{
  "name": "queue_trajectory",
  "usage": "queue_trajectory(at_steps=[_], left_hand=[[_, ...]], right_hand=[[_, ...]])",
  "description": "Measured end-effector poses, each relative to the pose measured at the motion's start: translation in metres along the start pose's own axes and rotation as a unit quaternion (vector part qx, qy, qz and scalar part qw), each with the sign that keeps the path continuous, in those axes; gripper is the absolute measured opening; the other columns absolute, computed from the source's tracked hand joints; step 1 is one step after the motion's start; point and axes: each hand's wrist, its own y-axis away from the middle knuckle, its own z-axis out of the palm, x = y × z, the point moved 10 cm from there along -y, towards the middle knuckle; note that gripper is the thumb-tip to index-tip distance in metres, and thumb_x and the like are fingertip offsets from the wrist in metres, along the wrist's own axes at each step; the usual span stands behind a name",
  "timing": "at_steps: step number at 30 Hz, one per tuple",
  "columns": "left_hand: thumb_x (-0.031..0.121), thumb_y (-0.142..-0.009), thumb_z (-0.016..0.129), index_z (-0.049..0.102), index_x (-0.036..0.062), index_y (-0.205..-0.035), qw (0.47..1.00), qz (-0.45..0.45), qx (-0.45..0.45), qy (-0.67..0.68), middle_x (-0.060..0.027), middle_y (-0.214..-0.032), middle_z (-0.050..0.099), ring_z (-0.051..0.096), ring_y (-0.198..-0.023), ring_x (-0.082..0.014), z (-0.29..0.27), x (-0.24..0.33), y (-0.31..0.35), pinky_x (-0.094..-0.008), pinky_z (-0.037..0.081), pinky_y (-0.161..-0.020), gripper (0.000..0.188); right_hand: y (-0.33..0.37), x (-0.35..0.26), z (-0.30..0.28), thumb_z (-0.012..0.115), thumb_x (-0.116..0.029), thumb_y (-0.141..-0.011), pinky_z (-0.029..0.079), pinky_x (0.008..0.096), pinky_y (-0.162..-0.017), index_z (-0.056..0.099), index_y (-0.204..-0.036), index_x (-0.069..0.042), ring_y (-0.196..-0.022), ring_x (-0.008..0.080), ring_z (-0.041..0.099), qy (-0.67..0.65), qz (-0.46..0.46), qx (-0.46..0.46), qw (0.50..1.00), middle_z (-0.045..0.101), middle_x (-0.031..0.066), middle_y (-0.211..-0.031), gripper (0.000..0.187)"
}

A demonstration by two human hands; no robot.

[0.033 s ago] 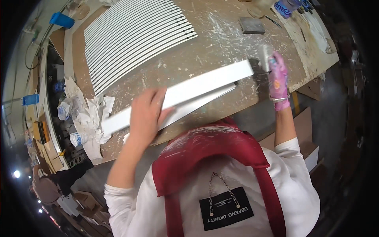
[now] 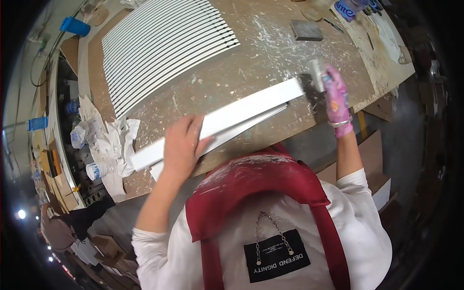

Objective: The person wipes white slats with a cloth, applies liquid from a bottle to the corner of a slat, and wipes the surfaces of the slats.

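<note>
A long white flat strip (image 2: 251, 104) lies slanted near the table's front edge. My bare left hand (image 2: 182, 145) grips it near its left end, fingers over the top and thumb on the near side. Partly under it is a second white strip (image 2: 227, 137), showing along the near side. Off the strip's right end, my right hand (image 2: 337, 99), in a pink patterned glove, is closed around a pale block (image 2: 317, 75). The block is smeared by motion, so its exact kind is unclear. It is apart from the strip.
Many white strips (image 2: 164, 48) lie in a row at the far left of the dusty brown table (image 2: 270, 53). A grey block (image 2: 307, 31) sits at the far right. Crumpled white paper (image 2: 121, 145) and a white cup (image 2: 96, 170) are by the left edge.
My left hand has shifted slightly right and nearer. The upper strip's right end has moved a little left and nearer. My right hand has brought the pale block slightly left.
</note>
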Motion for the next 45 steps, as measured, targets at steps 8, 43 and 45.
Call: queue_trajectory(at_steps=[8, 43, 45], left_hand=[[0.028, -0.080, 0.070, 0.053, 0.0070, -0.125, 0.996, -0.086, -0.016, -0.025, -0.0107, -0.116, 0.060, 0.056, -0.103, -0.0280, 0.055, -0.005, 0.049, -0.0405, 0.039, -0.086, 0.053], [0.033, -0.071, 0.074, 0.059, 0.0087, -0.116, 0.989, -0.103, 0.105, 0.011, -0.0089, -0.117, 0.058, 0.055, -0.111, -0.0254, 0.062, -0.013, 0.067, -0.0417, 0.042, -0.096, 0.053], [0.036, -0.074, 0.071, 0.059, 0.0092, -0.119, 0.990, -0.117, 0.077, 0.028, -0.0083, -0.116, 0.058, 0.055, -0.111, -0.0251, 0.052, -0.017, 0.066, -0.0410, 0.042, -0.091, 0.053]], right_hand=[[0.036, -0.002, 0.058, 0.059, -0.012, -0.091, 0.040, 0.0306, -0.102, 0.050, -0.130, 0.004, -0.117, 0.0191, 0.054, -0.101, 0.024, -0.185, 0.977, 0.057, 0.0108, -0.127, 0.043], [0.225, -0.214, 0.507, 0.056, -0.026, -0.087, 0.051, 0.0383, -0.088, 0.060, -0.109, -0.013, -0.097, 0.0290, 0.061, 0.262, -0.517, -0.565, 0.588, 0.062, 0.0112, -0.100, 0.025], [0.177, -0.234, 0.470, 0.055, -0.027, -0.090, 0.049, 0.0375, -0.090, 0.059, -0.114, -0.009, -0.099, 0.0307, 0.061, 0.241, -0.503, -0.517, 0.650, 0.062, 0.0131, -0.106, 0.031]])
